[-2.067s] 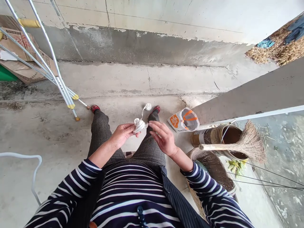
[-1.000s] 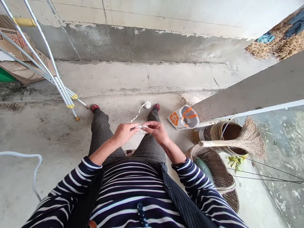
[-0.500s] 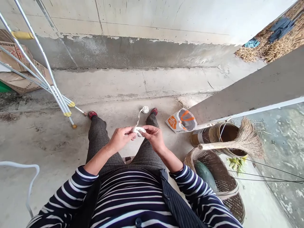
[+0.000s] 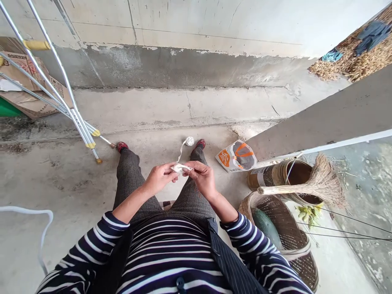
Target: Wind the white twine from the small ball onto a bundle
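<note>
Between my two hands, above my lap, is a small bundle of white yarn (image 4: 180,168). My left hand (image 4: 159,178) pinches its left end between thumb and fingers. Its right end is gripped by my right hand (image 4: 202,176), whose fingers partly cover it. From the bundle a loose strand (image 4: 181,152) runs forward and down to a white ball of yarn (image 4: 190,141), which lies on the floor beside my right shoe (image 4: 200,143). Whether a small tool is hidden in the fingers I cannot make out.
Metal crutches (image 4: 78,118) lean at the left by cardboard boxes (image 4: 24,77). To the right stand an orange-and-white bag (image 4: 224,158), a bucket (image 4: 279,173) with a straw broom (image 4: 321,181) across it, and a woven basket (image 4: 306,265) holding a dark green melon (image 4: 266,226).
The yarn bundle has turned and looks flatter between my fingers. My right hand has shifted slightly over its right end. The whole view has moved a little.
</note>
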The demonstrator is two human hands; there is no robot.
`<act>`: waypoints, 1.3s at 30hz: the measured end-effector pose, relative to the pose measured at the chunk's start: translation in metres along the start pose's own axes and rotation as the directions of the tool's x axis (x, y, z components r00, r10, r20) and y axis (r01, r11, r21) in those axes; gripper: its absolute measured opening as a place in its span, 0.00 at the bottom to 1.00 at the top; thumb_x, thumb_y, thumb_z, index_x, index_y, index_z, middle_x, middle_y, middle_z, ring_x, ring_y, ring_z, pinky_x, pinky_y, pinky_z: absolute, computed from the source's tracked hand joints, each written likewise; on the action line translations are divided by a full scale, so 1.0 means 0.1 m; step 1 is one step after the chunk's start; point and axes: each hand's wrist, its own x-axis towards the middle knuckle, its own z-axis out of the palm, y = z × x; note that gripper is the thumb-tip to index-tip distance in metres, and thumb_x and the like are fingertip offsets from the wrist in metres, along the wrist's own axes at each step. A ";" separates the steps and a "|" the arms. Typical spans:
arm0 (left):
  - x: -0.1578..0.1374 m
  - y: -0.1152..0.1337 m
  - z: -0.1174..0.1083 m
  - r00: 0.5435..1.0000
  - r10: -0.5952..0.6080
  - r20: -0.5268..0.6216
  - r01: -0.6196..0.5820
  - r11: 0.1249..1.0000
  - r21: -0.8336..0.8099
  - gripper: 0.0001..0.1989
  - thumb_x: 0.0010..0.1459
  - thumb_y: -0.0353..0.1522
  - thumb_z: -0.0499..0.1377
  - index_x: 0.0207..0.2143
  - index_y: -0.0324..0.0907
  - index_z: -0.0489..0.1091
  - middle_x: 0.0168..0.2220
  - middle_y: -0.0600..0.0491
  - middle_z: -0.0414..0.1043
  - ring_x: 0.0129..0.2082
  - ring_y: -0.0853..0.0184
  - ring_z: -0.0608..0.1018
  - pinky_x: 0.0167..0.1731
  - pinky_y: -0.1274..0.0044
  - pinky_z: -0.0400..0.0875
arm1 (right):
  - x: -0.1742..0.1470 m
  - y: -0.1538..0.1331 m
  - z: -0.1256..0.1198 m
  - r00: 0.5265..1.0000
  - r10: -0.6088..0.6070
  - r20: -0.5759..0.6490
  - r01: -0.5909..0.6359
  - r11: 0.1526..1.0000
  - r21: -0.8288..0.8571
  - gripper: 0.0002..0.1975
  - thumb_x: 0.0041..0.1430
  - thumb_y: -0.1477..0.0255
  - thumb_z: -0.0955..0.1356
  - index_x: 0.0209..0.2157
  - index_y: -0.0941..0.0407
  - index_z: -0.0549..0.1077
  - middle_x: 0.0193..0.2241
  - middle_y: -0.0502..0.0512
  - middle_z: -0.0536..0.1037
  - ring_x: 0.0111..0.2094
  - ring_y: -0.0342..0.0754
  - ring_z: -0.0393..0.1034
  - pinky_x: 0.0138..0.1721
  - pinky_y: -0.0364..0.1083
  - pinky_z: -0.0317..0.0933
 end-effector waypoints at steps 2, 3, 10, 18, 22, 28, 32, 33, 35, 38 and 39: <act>-0.02 -0.10 -0.01 1.000 -0.006 -0.027 0.011 0.987 0.163 0.10 0.58 0.35 0.64 0.42 0.42 0.77 0.32 0.52 0.80 0.31 0.65 0.79 0.35 0.77 0.71 | 0.09 -0.02 -0.01 0.991 0.127 -0.048 -0.119 0.983 0.138 0.13 0.45 0.62 0.80 0.33 0.53 0.85 0.34 0.54 0.85 0.30 0.48 0.77 0.33 0.49 0.74; -0.03 -0.14 -0.02 0.999 0.004 -0.051 0.010 0.962 0.274 0.07 0.57 0.33 0.64 0.38 0.42 0.78 0.32 0.52 0.79 0.32 0.64 0.79 0.35 0.77 0.70 | 0.14 -0.02 -0.01 0.982 0.174 -0.073 -0.157 0.967 0.199 0.14 0.43 0.62 0.81 0.33 0.53 0.85 0.34 0.54 0.86 0.30 0.48 0.77 0.34 0.49 0.75; -0.11 -0.15 -0.11 0.998 -0.053 0.033 0.048 0.989 0.139 0.17 0.64 0.42 0.58 0.27 0.41 0.74 0.23 0.52 0.74 0.26 0.66 0.75 0.32 0.75 0.69 | 0.43 0.07 -0.10 0.928 0.367 -0.060 -0.308 0.849 0.430 0.17 0.37 0.68 0.83 0.32 0.56 0.84 0.33 0.53 0.86 0.31 0.45 0.79 0.32 0.42 0.75; 0.08 -0.10 -0.44 0.964 -0.115 0.240 0.236 0.788 -0.569 0.27 0.57 0.53 0.63 0.19 0.42 0.66 0.16 0.53 0.68 0.26 0.64 0.77 0.50 0.63 0.74 | 0.38 -0.04 -0.26 0.886 0.419 0.199 -0.463 0.770 0.439 0.20 0.35 0.64 0.84 0.33 0.54 0.83 0.29 0.50 0.84 0.27 0.42 0.77 0.27 0.37 0.73; 0.15 -0.18 -0.35 0.972 -0.167 0.164 0.215 0.915 -0.342 0.23 0.54 0.49 0.67 0.39 0.37 0.77 0.32 0.47 0.81 0.36 0.61 0.81 0.49 0.64 0.74 | 0.38 -0.19 -0.22 0.909 0.371 0.191 -0.417 0.828 0.375 0.20 0.36 0.63 0.83 0.33 0.55 0.84 0.31 0.54 0.85 0.27 0.44 0.78 0.26 0.39 0.74; 0.26 -0.01 -0.07 0.997 0.045 -0.065 -0.058 0.977 -0.204 0.30 0.53 0.45 0.68 0.55 0.41 0.74 0.51 0.47 0.80 0.53 0.58 0.79 0.54 0.71 0.71 | 0.36 -0.31 -0.03 0.917 0.381 0.119 -0.397 0.848 0.351 0.21 0.31 0.63 0.84 0.31 0.55 0.85 0.29 0.52 0.85 0.26 0.43 0.77 0.26 0.38 0.74; 0.31 0.03 -0.02 0.994 0.058 -0.094 -0.077 0.974 -0.211 0.21 0.61 0.48 0.61 0.34 0.37 0.79 0.34 0.48 0.81 0.39 0.61 0.80 0.46 0.73 0.72 | 0.36 -0.32 -0.01 0.933 0.350 0.089 -0.358 0.865 0.351 0.21 0.33 0.63 0.84 0.32 0.55 0.85 0.29 0.52 0.85 0.26 0.43 0.77 0.27 0.39 0.74; 0.30 0.01 -0.02 0.996 0.057 -0.075 -0.070 0.979 -0.193 0.22 0.62 0.47 0.59 0.30 0.37 0.78 0.32 0.48 0.80 0.38 0.62 0.80 0.44 0.74 0.72 | 0.37 -0.31 -0.01 0.938 0.339 0.078 -0.344 0.870 0.353 0.21 0.34 0.62 0.84 0.33 0.55 0.84 0.30 0.52 0.85 0.27 0.43 0.77 0.28 0.40 0.74; 0.23 -0.02 -0.02 0.998 0.049 -0.035 -0.053 0.991 -0.125 0.21 0.64 0.45 0.57 0.28 0.38 0.77 0.31 0.50 0.79 0.36 0.64 0.78 0.42 0.75 0.70 | 0.42 -0.26 -0.03 0.951 0.306 0.031 -0.298 0.890 0.347 0.21 0.36 0.62 0.83 0.34 0.55 0.84 0.33 0.53 0.85 0.31 0.45 0.78 0.31 0.43 0.75; 0.08 -0.05 0.00 0.999 0.034 -0.008 -0.034 0.999 0.026 0.19 0.64 0.42 0.56 0.26 0.40 0.77 0.28 0.53 0.78 0.32 0.66 0.76 0.38 0.77 0.68 | 0.52 -0.11 -0.04 0.984 0.146 -0.099 -0.125 0.973 0.194 0.17 0.44 0.60 0.80 0.35 0.54 0.83 0.34 0.54 0.84 0.32 0.48 0.78 0.36 0.48 0.75; 0.02 -0.04 0.00 0.999 0.035 -0.008 -0.034 0.997 0.074 0.18 0.64 0.41 0.56 0.26 0.40 0.76 0.28 0.54 0.78 0.31 0.67 0.76 0.37 0.78 0.68 | 0.55 -0.05 -0.05 0.989 0.047 -0.137 -0.037 0.996 0.076 0.15 0.47 0.61 0.79 0.35 0.54 0.83 0.34 0.54 0.84 0.33 0.49 0.78 0.38 0.49 0.75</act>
